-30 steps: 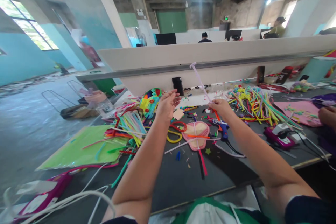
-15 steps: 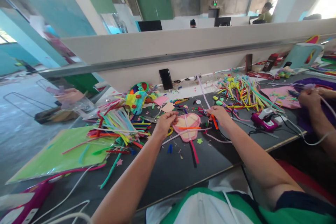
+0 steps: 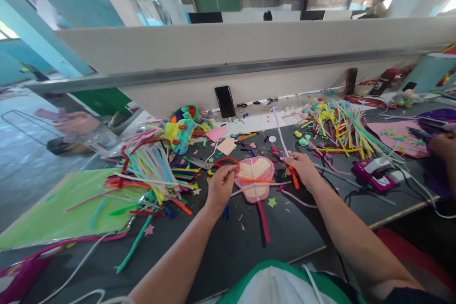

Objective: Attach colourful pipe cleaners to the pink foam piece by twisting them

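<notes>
A pink and cream padded piece [image 3: 261,168] lies on the dark table, crossed by lilac and orange pipe cleaners. A red pipe cleaner [image 3: 264,223] sticks out from its lower end. My left hand [image 3: 221,187] is at the piece's left edge, thumb and fingers pinched together; what they hold, if anything, is hidden. Beside those fingers lie scissors [image 3: 199,162] with a red handle loop. My right hand [image 3: 302,169], right of the piece, is closed on a lilac pipe cleaner [image 3: 280,130] that points up and away. A short orange strip [image 3: 294,178] shows beneath its fingers.
Bundles of coloured pipe cleaners lie left [image 3: 147,164] and right [image 3: 342,128]. A phone [image 3: 224,102] leans at the back. A purple power strip [image 3: 372,175] with cables sits at right, near another person's hand [image 3: 443,145]. A green sheet [image 3: 71,199] covers the left side.
The view has tilted down and shifted slightly. My left hand stays by the pink piece, and the red scissors loop now shows above it. My right hand keeps the lilac pipe cleaner.
</notes>
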`<state>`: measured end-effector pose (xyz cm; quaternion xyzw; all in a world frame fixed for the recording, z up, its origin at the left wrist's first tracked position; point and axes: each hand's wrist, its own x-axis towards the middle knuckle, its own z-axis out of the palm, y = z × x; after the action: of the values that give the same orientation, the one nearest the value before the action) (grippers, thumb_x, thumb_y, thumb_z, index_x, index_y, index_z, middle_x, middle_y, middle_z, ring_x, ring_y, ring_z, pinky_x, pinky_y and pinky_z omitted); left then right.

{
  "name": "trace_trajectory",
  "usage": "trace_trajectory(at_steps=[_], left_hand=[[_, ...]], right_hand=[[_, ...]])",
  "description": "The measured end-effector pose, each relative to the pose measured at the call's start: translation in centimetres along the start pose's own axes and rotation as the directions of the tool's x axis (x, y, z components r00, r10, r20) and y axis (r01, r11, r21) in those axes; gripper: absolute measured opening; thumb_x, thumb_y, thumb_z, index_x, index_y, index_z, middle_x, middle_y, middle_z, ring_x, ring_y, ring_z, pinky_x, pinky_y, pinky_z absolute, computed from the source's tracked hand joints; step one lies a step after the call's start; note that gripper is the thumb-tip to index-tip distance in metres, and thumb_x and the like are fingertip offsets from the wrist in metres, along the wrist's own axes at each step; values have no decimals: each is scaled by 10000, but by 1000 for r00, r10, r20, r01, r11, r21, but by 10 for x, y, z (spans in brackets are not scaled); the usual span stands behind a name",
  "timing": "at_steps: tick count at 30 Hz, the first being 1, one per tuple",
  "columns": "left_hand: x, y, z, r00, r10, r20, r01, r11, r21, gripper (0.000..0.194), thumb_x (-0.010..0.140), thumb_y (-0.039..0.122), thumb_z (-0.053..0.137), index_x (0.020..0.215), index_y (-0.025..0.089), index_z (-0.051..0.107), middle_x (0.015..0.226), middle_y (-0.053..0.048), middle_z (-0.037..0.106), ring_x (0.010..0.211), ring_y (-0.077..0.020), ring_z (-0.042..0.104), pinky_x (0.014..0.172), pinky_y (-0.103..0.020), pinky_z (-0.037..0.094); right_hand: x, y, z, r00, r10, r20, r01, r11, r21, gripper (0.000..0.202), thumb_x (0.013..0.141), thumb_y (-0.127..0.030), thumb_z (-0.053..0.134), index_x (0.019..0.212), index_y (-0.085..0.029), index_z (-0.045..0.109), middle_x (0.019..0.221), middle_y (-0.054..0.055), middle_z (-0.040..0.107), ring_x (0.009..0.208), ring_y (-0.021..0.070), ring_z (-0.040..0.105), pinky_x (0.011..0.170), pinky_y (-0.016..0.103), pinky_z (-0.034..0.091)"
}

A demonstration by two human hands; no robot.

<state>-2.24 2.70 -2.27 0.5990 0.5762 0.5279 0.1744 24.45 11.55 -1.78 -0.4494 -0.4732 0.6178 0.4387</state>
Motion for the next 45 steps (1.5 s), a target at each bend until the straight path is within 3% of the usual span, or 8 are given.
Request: trace_trajectory(at_steps=[5,17,20,24,27,38,42,45], left_hand=[[-1,-6,1,981,193,-2,-190,970,150,236,863,158,498,975,180,705,998,-75,705,996,-184,640,910,-335,504],[9,-7,-12,969,242,-57,-219,939,267,224,856,120,471,898,173,684,936,-65,696,927,-159,647,863,-313,523],[5,-8,-10,947,316,56,-320,912,256,239,841,94,481,939,172,684,971,-79,692,974,-170,639,886,-326,520],[-3,0,-4,879,349,324,-425,882,202,277,829,74,476,990,164,683,1041,-110,665,995,-180,636,885,-316,523],[-7,6,0,854,350,385,-442,878,182,288,833,72,465,1010,154,677,1036,-119,655,986,-185,634,879,-313,524],[-1,-8,-1,923,370,111,-385,899,207,230,871,135,515,1047,171,658,1017,-93,694,986,-176,640,909,-328,510],[19,13,-13,957,291,-6,-279,923,266,199,891,214,513,1016,174,663,1002,-82,694,937,-172,643,847,-307,516],[43,41,-25,941,336,-33,-309,898,312,223,895,243,507,1037,165,660,1000,-79,685,919,-166,631,837,-292,506]], right_hand=[[-2,1,-1,999,-32,17,32,999,-20,293,680,-405,738,749,-159,595,619,-21,628,385,81,534,414,216,451],[-11,-3,2,999,-43,-8,43,999,6,292,692,-404,748,757,-158,606,633,-7,634,409,80,520,433,221,437],[-11,0,3,1000,-16,4,16,999,48,293,682,-392,760,765,-158,605,632,-13,633,408,75,513,449,225,441],[-13,4,5,999,-21,33,20,999,50,279,695,-386,750,775,-158,611,627,-15,633,413,77,518,457,225,437],[-15,5,5,998,-35,46,32,998,46,272,708,-393,736,788,-163,615,631,-16,637,412,79,520,464,233,446],[-23,7,8,994,-102,45,108,982,-154,279,757,-445,669,758,-181,581,598,-38,600,403,99,530,488,261,486],[-29,4,13,991,-96,98,114,975,-193,266,779,-445,645,757,-190,575,581,-33,614,415,109,542,472,242,445],[-33,1,18,988,-90,127,117,966,-229,264,798,-444,622,748,-189,578,466,-40,563,413,121,536,460,230,410]])
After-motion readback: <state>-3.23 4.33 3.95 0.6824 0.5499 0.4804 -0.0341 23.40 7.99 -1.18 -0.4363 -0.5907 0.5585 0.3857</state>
